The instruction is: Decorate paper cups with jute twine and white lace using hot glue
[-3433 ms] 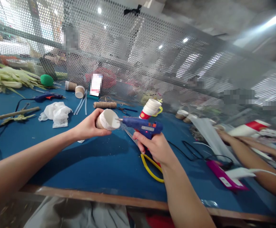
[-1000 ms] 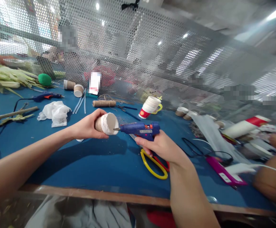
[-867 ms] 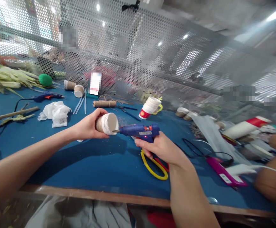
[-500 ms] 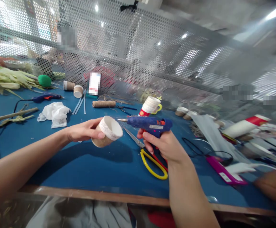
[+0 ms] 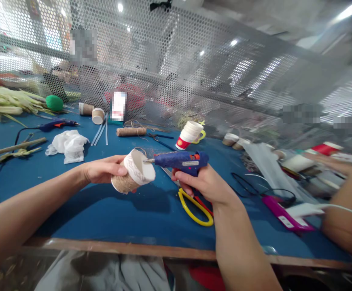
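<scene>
My left hand (image 5: pixel 104 169) is closed around a paper cup (image 5: pixel 127 180) wrapped in brown twine, with a white lace band at its rim. The cup is tilted, its mouth toward the right. In my right hand (image 5: pixel 202 180) is a blue hot glue gun (image 5: pixel 182 159), gripped by its handle. Its metal nozzle reaches the cup's mouth; whether it touches the inside wall I cannot tell. Beneath my right hand lie scissors (image 5: pixel 191 206) with yellow and red handles, partly hidden. A stack of white paper cups (image 5: pixel 191 131) stands behind the gun.
White lace (image 5: pixel 68 145), a second glue gun (image 5: pixel 57 124), glue sticks (image 5: pixel 103 131) and a twine roll (image 5: pixel 131 131) lie at left and centre. To the right are a magenta power strip (image 5: pixel 285 214), cables and another person's arm (image 5: pixel 348 198). A perforated metal screen (image 5: pixel 164 72) closes the back.
The glue gun has moved left, its nozzle now at the cup's mouth. My left hand has turned the cup, showing more twine. The other person's arm has reached further in at right.
</scene>
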`<state>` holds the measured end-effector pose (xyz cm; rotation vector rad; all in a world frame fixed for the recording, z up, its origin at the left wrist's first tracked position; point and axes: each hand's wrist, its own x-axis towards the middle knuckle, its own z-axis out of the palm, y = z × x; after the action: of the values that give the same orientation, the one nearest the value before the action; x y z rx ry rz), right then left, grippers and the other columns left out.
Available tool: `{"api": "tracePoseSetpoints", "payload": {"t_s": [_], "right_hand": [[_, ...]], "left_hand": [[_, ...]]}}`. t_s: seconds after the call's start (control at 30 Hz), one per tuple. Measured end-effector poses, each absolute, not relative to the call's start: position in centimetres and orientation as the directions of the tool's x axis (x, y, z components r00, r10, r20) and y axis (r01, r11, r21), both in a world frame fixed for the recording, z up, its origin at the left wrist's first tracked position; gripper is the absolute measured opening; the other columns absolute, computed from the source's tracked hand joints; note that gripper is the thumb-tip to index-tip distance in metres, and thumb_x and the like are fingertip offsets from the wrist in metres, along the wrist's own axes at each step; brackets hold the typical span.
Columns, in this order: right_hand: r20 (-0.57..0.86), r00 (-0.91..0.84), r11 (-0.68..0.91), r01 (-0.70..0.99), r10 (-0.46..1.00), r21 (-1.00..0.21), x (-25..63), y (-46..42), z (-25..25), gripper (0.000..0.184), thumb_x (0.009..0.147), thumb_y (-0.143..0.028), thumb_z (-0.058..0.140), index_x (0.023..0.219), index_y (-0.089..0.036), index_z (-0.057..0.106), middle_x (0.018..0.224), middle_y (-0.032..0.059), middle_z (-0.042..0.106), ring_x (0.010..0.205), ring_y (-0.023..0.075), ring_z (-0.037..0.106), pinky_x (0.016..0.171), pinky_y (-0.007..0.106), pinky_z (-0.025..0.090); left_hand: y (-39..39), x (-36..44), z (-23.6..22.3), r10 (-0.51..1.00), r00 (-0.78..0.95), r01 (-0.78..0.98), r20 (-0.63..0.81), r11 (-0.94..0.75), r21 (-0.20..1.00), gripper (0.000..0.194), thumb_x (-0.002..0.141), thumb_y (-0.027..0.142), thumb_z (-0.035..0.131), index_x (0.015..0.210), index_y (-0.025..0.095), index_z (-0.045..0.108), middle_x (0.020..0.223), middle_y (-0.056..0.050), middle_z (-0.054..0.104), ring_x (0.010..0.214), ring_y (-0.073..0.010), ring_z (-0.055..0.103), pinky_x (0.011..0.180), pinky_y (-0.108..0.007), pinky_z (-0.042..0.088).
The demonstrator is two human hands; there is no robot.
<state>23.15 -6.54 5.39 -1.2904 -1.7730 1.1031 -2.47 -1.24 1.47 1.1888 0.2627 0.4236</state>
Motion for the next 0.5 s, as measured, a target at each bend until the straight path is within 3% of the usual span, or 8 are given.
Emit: {"api": "tracePoseSetpoints", "payload": {"t_s": [0.2, 0.27, 0.37, 0.5], "right_hand": [[0.086, -0.277, 0.157, 0.245, 0.957, -0.957, 23.4, -6.3, 5.2, 0.029, 0.070, -0.043, 0.067, 0.074, -0.016, 0.058, 0.065, 0.0015, 0.061, 0.035, 0.0045, 0.042, 0.032, 0.020, 0.033], [0.117, -0.245, 0.169, 0.204, 0.962, -0.964, 23.2, -6.2, 5.0, 0.028, 0.073, -0.042, 0.065, 0.075, -0.015, 0.059, 0.062, 0.0007, 0.060, 0.035, 0.0044, 0.041, 0.032, 0.020, 0.031], [0.155, -0.177, 0.194, 0.226, 0.972, -0.955, 22.4, -6.2, 4.6, 0.028, 0.076, -0.042, 0.062, 0.073, -0.015, 0.059, 0.048, -0.0026, 0.052, 0.035, 0.0064, 0.042, 0.034, 0.021, 0.033], [0.251, -0.059, 0.256, 0.343, 0.966, -0.904, 20.8, -6.7, 4.1, 0.028, 0.076, -0.043, 0.061, 0.073, -0.015, 0.060, 0.041, -0.0040, 0.050, 0.035, 0.0086, 0.045, 0.037, 0.023, 0.039]], "left_hand": [[-1.1, -2.6, 1.7, 0.491, 0.864, -0.197, 0.113, 0.121, 0.973, 0.062, 0.054, 0.033, 0.076, 0.109, 0.016, 0.053, 0.092, -0.008, 0.064, 0.080, -0.0207, 0.061, 0.070, -0.030, 0.048], [-1.1, -2.4, 1.7, 0.515, 0.848, -0.157, 0.125, 0.020, 0.987, 0.064, 0.055, 0.034, 0.075, 0.111, 0.016, 0.050, 0.092, -0.007, 0.063, 0.080, -0.0200, 0.060, 0.070, -0.029, 0.047], [-1.3, -1.8, 1.5, 0.618, 0.775, -0.001, 0.130, -0.204, 0.979, 0.063, 0.058, 0.036, 0.074, 0.111, 0.015, 0.048, 0.095, -0.007, 0.060, 0.084, -0.0206, 0.057, 0.074, -0.032, 0.047], [-1.4, -1.0, 0.9, 0.760, 0.591, 0.243, 0.271, -0.488, 0.839, 0.066, 0.056, 0.042, 0.075, 0.109, 0.014, 0.047, 0.104, -0.009, 0.057, 0.095, -0.0249, 0.054, 0.085, -0.039, 0.044]]}}
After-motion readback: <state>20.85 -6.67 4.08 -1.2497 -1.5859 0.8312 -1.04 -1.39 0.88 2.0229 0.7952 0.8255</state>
